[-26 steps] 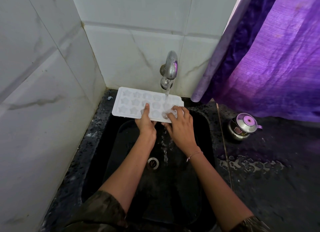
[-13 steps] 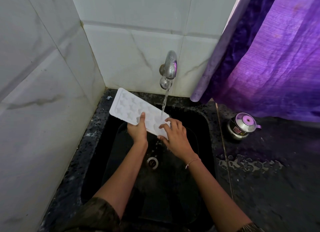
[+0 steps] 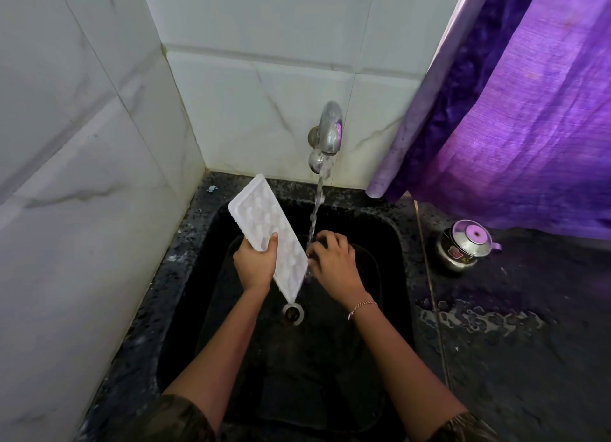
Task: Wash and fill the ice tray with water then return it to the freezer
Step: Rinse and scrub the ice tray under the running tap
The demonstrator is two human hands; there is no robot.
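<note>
White marble-veined tiles wall the corner from 9 to 12 o'clock, and a purple curtain hangs at 2 o'clock. Below them the black speckled counter is wet in patches at 3 o'clock of the black sink set into it. Over the sink I hold the white ice tray, tipped up steeply. Its long side runs from 11 o'clock down to 5 o'clock, and its low corner is above the drain.

My left grip is closed on the tray's 9 o'clock edge, with the thumb on the moulded face and the fingers behind. My right grip sits just beside the tray's 3 o'clock edge with its fingers curled under the water stream. I cannot tell whether it holds the edge.

A steel tap runs at 12 o'clock of the sink. A small steel pot with a lid stands on the counter at 3 o'clock. A thin bracelet circles my right wrist.
</note>
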